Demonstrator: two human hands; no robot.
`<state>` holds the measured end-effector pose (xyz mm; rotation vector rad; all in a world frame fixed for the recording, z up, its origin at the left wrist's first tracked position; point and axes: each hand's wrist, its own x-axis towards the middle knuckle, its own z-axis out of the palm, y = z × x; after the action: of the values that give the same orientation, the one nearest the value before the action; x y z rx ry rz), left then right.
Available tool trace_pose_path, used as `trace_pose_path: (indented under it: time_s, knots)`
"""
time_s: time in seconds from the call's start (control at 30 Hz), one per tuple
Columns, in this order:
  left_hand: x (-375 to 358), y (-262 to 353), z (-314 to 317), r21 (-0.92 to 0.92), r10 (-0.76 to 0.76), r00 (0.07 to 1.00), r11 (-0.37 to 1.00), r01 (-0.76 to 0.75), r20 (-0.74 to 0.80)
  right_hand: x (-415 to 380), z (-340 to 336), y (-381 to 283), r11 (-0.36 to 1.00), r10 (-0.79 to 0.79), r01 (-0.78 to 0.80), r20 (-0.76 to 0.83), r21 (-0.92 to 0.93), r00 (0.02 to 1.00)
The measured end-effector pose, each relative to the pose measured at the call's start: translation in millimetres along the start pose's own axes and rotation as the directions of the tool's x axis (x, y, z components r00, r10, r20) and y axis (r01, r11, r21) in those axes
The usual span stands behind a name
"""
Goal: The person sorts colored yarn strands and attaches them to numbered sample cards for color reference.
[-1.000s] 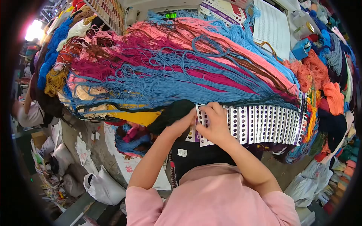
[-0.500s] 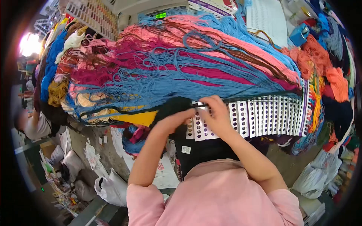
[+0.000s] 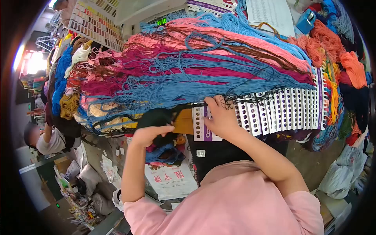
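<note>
My left hand (image 3: 150, 135) is closed on a bundle of black yarn (image 3: 154, 118), with its thumb and fingers pressed together at the bundle's lower side. A thin black strand runs from the bundle towards my right hand (image 3: 223, 117), whose curled fingers hold black yarn (image 3: 235, 102) over a row of white hole-punched thread cards (image 3: 270, 111). Loose ends of that yarn curl out beyond the fingers. A yellow-brown board (image 3: 183, 122) shows between the bundle and the cards. Behind both hands lie long blue yarn strands (image 3: 188, 92), beside magenta yarn (image 3: 145, 58).
Pink yarn (image 3: 250, 37) and a device with a green display (image 3: 161, 22) lie farther back. A colour sample chart (image 3: 94, 23) stands at back left, a blue box (image 3: 305, 21) at back right. Another person (image 3: 55, 139) is at far left.
My hands have moved apart, the left going left and down with the black bundle. More loose black strands now lie over the cards beyond my right hand. The view has shifted slightly.
</note>
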<state>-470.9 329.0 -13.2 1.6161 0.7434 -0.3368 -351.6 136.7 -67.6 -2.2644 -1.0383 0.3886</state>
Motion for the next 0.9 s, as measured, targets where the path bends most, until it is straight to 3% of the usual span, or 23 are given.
trace_pose_path:
  time_s: [0.03,0.1,0.13,0.17,0.23,0.27,0.4,0.43,0.5,0.57,0.6,0.63,0.67,0.7,0.73,0.77,0.83,0.9]
  knots:
    - [3,-1,3,0.194,-0.048,0.999,0.980,0.051,-0.021,-1,-4,-3,0.996,0.057,-0.059,0.038,0.071,0.998]
    - [1,6,3,0.054,-0.054,0.995,0.997,0.058,-0.081,-4,-9,-10,0.961,0.159,-0.182,0.126,0.207,0.979]
    - [0,9,2,-0.013,-0.061,0.992,0.998,0.060,-0.110,-3,-7,-14,0.982,0.146,-0.154,0.081,0.107,0.986]
    - [-1,5,-4,-0.225,-0.053,0.997,0.974,0.040,-0.050,-2,-2,-20,0.991,0.130,-0.130,0.037,0.007,0.991]
    - [-6,-6,-22,-0.608,-0.002,0.998,0.793,0.039,0.062,1,8,-27,0.990,0.082,-0.086,-0.040,-0.115,0.996]
    - [-10,-8,-28,-0.693,-0.022,0.996,0.717,0.074,0.084,4,13,-29,0.988,0.052,-0.062,-0.074,-0.138,0.996]
    - [-22,-12,-31,-0.853,0.091,0.995,0.521,-0.008,0.047,9,10,-31,0.984,0.026,-0.044,-0.106,-0.172,0.994]
    - [-22,-13,-34,-0.880,0.058,0.998,0.475,-0.008,0.022,8,5,-31,0.983,0.006,-0.031,-0.133,-0.184,0.991]
    - [-20,-13,-46,-0.926,-0.013,1.000,0.376,-0.016,-0.022,6,-4,-26,0.978,0.074,-0.079,-0.032,-0.191,0.997]
    - [-13,-13,-73,-0.918,-0.090,0.977,0.369,-0.146,-0.191,4,-1,-17,0.972,0.063,-0.069,-0.036,-0.225,0.997]
    - [-13,-9,-90,-0.907,0.022,0.974,0.359,-0.220,-0.227,4,6,-13,0.964,0.000,-0.030,-0.116,-0.263,0.993]
    - [-13,-11,-116,-0.947,0.036,0.970,0.208,-0.244,-0.242,5,5,-13,0.969,0.013,-0.039,-0.105,-0.246,0.994]
    - [-13,-15,-146,-0.840,0.017,0.883,0.301,-0.452,-0.469,6,5,-13,0.973,0.027,-0.048,-0.097,-0.225,0.995]
    - [-21,-7,-168,-0.771,0.051,0.816,0.299,-0.563,-0.576,7,5,-15,0.978,0.038,-0.055,-0.090,-0.202,0.995]
    - [-25,-40,-223,-0.628,0.069,0.735,0.469,-0.621,-0.675,6,4,-15,0.983,0.032,-0.048,-0.096,-0.177,0.995]
    - [-40,-30,-223,-0.550,-0.104,0.606,0.558,-0.621,-0.789,5,4,-15,0.982,0.016,-0.034,-0.100,-0.184,0.995]
    - [-64,1,-180,-0.517,-0.083,0.597,0.604,-0.607,-0.798,3,5,-13,0.979,-0.012,-0.012,-0.114,-0.203,0.993]
    - [-85,9,-107,-0.468,0.046,0.802,0.792,-0.393,-0.595,-2,1,-15,0.992,-0.041,0.026,-0.122,-0.120,0.992]
